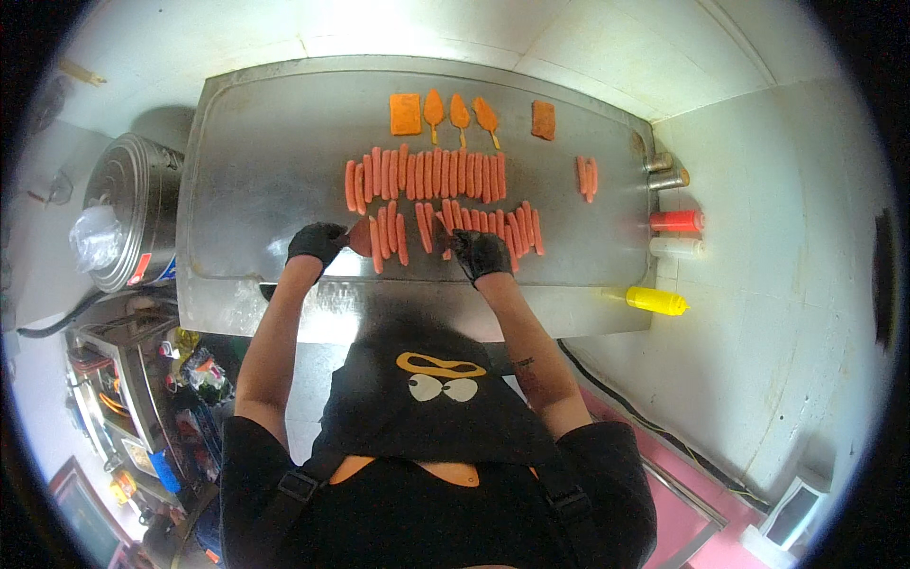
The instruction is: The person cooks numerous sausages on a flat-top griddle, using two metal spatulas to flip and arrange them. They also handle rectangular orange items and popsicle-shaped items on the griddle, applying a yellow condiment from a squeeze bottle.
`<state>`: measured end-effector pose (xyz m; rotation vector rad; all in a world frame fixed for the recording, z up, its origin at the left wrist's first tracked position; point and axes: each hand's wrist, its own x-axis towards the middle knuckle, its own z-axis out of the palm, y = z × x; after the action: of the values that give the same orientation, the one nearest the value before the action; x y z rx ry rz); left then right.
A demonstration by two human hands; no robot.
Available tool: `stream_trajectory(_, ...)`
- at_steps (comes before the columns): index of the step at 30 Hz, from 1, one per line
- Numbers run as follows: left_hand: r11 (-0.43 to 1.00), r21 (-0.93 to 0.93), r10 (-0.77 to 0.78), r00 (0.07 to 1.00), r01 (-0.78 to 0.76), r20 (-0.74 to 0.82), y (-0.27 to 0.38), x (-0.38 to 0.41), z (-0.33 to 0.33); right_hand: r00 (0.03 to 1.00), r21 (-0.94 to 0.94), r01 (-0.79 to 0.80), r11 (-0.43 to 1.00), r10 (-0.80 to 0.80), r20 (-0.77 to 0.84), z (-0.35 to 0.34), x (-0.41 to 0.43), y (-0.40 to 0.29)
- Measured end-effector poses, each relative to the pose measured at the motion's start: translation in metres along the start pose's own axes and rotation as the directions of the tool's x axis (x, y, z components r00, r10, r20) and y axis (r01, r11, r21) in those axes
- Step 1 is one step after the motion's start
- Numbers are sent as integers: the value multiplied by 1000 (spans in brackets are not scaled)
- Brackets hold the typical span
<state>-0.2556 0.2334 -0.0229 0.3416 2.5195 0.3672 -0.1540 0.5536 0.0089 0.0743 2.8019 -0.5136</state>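
Note:
My left hand, in a black glove, grips a flat, reddish-looking scraper blade at the left end of the near row of sausages. Farther right in that row, my gloved right hand closes on a dark flat scraper that stands among the sausages; its handle is hidden. Beyond both hands lies a longer row of sausages on the steel griddle. Three sausages lie apart at the right.
Behind the rows lie an orange slab, three orange pieces on sticks and a browner slab. Metal shakers, a red bottle, a whitish bottle and a yellow bottle line the right edge. A metal drum stands left.

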Motion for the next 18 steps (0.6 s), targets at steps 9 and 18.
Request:
stream_trajectory(9,999,20,51,998,-51,-24,2,6,2,990,-167,74,983,-92,-106,16,14,-18)
stream_trajectory(18,997,-2,77,996,-77,-53,19,0,-15,996,-271,49,961,-28,83,18,24,-6)
